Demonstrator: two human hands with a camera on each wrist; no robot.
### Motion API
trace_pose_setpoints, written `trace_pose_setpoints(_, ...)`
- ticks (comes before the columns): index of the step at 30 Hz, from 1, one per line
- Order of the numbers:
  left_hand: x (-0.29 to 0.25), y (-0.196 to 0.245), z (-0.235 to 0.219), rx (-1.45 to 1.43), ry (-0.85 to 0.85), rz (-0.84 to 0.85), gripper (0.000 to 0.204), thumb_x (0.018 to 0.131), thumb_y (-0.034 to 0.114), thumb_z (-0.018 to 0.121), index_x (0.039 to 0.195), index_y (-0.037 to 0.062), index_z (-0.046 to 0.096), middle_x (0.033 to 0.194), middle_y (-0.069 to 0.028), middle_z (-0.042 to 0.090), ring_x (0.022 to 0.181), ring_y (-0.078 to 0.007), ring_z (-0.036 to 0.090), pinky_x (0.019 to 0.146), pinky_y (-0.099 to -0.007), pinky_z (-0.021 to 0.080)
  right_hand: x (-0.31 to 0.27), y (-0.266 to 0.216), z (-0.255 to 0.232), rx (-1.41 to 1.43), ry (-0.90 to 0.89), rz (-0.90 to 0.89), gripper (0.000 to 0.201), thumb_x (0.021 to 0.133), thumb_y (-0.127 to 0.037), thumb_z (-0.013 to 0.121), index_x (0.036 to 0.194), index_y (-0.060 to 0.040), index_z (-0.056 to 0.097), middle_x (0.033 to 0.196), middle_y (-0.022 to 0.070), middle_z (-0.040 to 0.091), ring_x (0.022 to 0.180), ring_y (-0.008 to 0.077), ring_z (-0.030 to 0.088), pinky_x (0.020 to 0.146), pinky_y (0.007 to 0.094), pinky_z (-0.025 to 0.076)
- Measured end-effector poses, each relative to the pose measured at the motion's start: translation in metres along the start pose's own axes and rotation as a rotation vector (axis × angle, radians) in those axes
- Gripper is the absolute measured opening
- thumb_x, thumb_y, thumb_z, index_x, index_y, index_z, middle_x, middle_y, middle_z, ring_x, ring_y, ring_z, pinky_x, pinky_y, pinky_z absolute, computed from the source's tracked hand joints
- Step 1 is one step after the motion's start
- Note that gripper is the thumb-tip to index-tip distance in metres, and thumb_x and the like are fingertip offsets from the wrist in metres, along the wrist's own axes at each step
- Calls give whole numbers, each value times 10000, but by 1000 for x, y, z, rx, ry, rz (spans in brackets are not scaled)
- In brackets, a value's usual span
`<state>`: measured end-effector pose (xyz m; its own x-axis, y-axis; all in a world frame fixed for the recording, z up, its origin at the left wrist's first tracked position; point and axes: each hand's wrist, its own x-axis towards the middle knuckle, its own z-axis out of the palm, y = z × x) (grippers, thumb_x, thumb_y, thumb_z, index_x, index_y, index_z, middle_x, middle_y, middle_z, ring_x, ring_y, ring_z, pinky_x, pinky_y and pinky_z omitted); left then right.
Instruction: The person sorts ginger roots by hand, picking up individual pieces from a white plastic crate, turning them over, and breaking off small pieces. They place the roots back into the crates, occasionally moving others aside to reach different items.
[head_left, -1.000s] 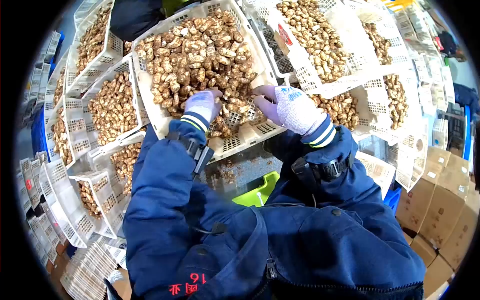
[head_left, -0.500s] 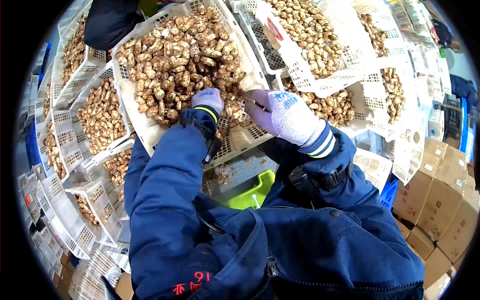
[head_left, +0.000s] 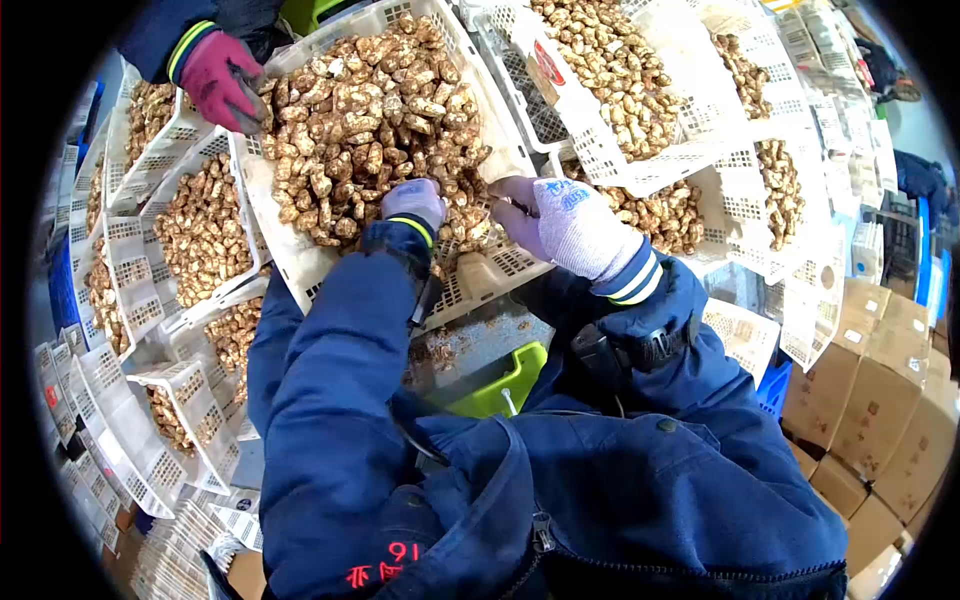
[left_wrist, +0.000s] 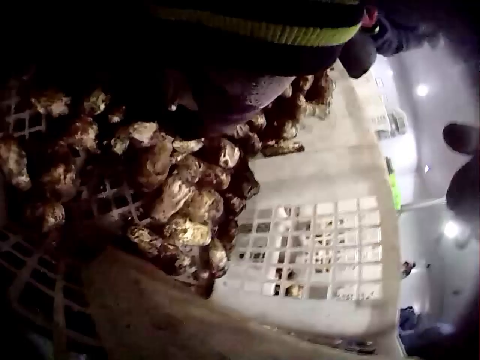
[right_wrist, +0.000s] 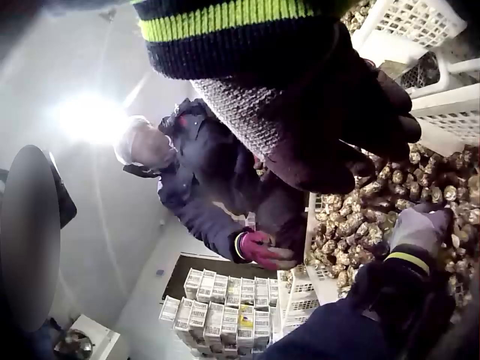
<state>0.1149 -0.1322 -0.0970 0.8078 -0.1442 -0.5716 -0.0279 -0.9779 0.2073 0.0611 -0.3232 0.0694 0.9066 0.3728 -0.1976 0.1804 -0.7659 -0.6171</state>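
Note:
A large white plastic crate (head_left: 290,225) holds a heap of stubby brown-and-cream lumps (head_left: 370,110), like small tubers. My left hand (head_left: 418,203), in a pale lilac knit glove, reaches into the heap near the crate's front side. Its fingertips are hidden, and I cannot tell whether they grip a lump. In the right wrist view the left hand (right_wrist: 420,225) lies among the lumps. My right hand (head_left: 580,220), gloved alike, hovers at the crate's front right corner. Its thumb and fingers are apart in the right wrist view, with nothing visible between them.
Another person's hand in a pink glove (head_left: 222,85) is at the crate's far left corner. White crates of similar lumps (head_left: 205,230) stand on the left, others (head_left: 620,90) on the right. Cardboard boxes (head_left: 850,380) are stacked at right. A lime-green plastic piece (head_left: 505,385) is below the crate.
My left hand has moved deeper into the heap, its fingers going out of sight. My right hand has shifted slightly. The pink-gloved hand has come in at the far left corner.

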Motion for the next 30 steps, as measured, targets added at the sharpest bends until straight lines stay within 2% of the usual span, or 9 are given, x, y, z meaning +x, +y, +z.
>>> trace_pose_setpoints(7,-31,-100,1,-1739,-136,255,378,831,182,700,1147,5,590,929,-101,676,785,-165,664,639,-259,547,-4,8,-8,-4,54,8,266,917,-246,558,1087,-58,639,832,161,672,766,297,667,669,361,518)
trace_pose_setpoints(9,-33,-116,-14,-1847,-481,502,515,830,260,714,1233,6,517,937,-121,675,758,-195,673,571,-283,549,-6,6,-11,29,50,45,268,919,-247,559,1096,-61,636,838,156,675,768,283,669,674,353,518)
trace_pose_setpoints(14,-49,-80,-49,-1977,-286,817,630,868,364,664,1373,70,431,1162,-172,601,720,-186,655,515,-264,523,-6,11,-8,-4,80,10,267,923,-243,559,1112,-67,627,809,151,670,746,259,667,671,345,515)
trace_pose_setpoints(16,-25,-78,-51,-2017,-272,639,510,870,339,668,1289,90,519,1140,-143,620,665,-149,636,478,-239,475,-5,10,-9,4,75,20,264,925,-242,556,1107,-65,627,791,148,666,729,257,662,661,346,513)
trace_pose_setpoints(18,-20,-74,-54,-1930,-159,429,330,853,248,677,1135,85,624,1064,-98,659,674,-143,641,479,-242,477,-4,11,-7,1,69,24,260,925,-240,554,1102,-64,627,775,145,661,713,255,658,651,348,510)
trace_pose_setpoints(21,-30,-31,-36,-985,65,216,185,796,238,705,921,104,718,1076,-85,670,836,-204,663,740,-328,540,0,12,-3,-10,45,25,256,925,-237,554,1099,-63,627,761,144,656,697,255,654,637,348,506)
trace_pose_setpoints(23,-17,-23,3,-652,236,533,298,802,255,687,1078,142,678,1135,-127,636,959,-271,640,875,-368,501,-1,4,-7,-11,12,48,260,924,-238,555,1104,-64,624,759,146,656,695,256,654,632,347,504)
trace_pose_setpoints(24,-21,-10,3,-92,198,359,420,822,243,637,1229,154,587,1100,-124,652,1005,-288,621,875,-379,499,-1,2,-8,-11,16,28,270,921,-241,556,1116,-65,619,756,149,656,693,260,653,627,350,502)
trace_pose_setpoints(30,-8,15,-5,16,-4,220,495,809,219,637,1282,132,520,1074,-164,624,1012,-337,607,871,-434,487,1,2,-7,-27,-12,74,262,918,-238,558,1110,-72,625,757,150,655,692,249,654,627,344,503)
